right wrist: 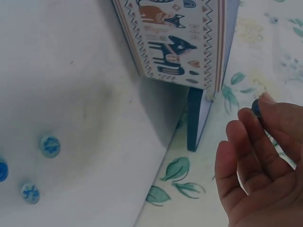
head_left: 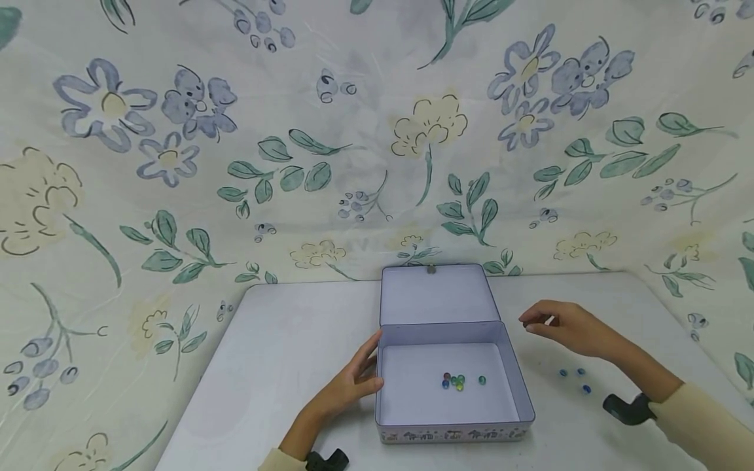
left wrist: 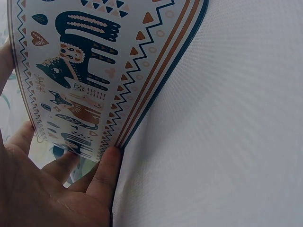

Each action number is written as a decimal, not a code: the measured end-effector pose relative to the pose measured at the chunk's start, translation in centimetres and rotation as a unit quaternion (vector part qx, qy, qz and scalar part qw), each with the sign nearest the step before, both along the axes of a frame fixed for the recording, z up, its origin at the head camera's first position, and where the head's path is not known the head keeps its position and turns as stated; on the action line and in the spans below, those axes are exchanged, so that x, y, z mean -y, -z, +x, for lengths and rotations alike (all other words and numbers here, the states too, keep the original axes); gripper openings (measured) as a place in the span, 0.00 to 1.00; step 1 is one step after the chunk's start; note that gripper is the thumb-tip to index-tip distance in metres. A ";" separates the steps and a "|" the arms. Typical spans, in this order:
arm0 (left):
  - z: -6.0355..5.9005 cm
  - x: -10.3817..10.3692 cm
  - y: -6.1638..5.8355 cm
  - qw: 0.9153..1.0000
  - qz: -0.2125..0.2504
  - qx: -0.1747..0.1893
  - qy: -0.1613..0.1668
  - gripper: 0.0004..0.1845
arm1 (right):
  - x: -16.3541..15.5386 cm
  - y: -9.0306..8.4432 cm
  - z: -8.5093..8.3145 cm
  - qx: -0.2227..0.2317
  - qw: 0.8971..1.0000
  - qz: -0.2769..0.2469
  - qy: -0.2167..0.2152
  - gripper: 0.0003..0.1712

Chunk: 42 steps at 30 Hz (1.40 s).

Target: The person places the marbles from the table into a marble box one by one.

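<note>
An open tin box [head_left: 450, 435] with a patterned outside stands in the middle of the white table, its lid [head_left: 436, 294] tilted back. Several coloured marbles [head_left: 455, 381] lie inside it. My left hand [head_left: 364, 373] rests with straight fingers against the box's left wall; in the left wrist view its fingers [left wrist: 108, 172] touch the patterned side [left wrist: 85, 71]. To the right of the box my right hand [head_left: 532, 323] hovers above the table. It pinches a small blue marble [right wrist: 256, 108] in its fingertips [right wrist: 246, 124]. Three blue marbles [head_left: 575, 378] lie on the table below that hand.
The white table [head_left: 283, 353] is backed and flanked by a flowered cloth [head_left: 377, 144]. In the right wrist view the loose marbles [right wrist: 49, 145] lie left of the box's corner [right wrist: 199, 80]. Black wrist mounts [head_left: 627, 409] sit on both forearms.
</note>
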<state>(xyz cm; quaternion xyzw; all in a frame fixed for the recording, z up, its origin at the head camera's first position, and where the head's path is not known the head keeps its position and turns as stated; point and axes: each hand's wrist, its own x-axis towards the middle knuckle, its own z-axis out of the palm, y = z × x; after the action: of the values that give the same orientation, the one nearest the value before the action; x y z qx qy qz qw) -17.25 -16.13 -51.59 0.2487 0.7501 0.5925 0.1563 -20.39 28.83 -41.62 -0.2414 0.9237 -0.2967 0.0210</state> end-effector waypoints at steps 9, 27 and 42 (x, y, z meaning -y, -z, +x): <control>0.1 -0.1 -0.3 1.000 -0.003 0.005 -0.006 0.45 | 1.9 -0.4 -0.5 -0.003 1.000 -0.006 -0.021 0.12; 0.2 -0.2 -0.5 1.000 -0.011 0.013 -0.017 0.45 | 6.6 -1.6 -1.8 -0.002 0.992 -0.030 -0.124 0.11; 0.3 -0.4 -0.5 1.000 -0.012 0.020 -0.021 0.45 | 11.1 -2.1 -2.6 0.024 0.985 -0.037 -0.168 0.11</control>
<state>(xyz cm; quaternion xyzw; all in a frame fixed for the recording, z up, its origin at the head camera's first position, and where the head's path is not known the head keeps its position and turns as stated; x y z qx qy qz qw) -17.00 -15.77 -51.06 0.2192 0.7591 0.5912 0.1620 -22.99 17.70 -39.57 -0.3862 0.8578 -0.3286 0.0839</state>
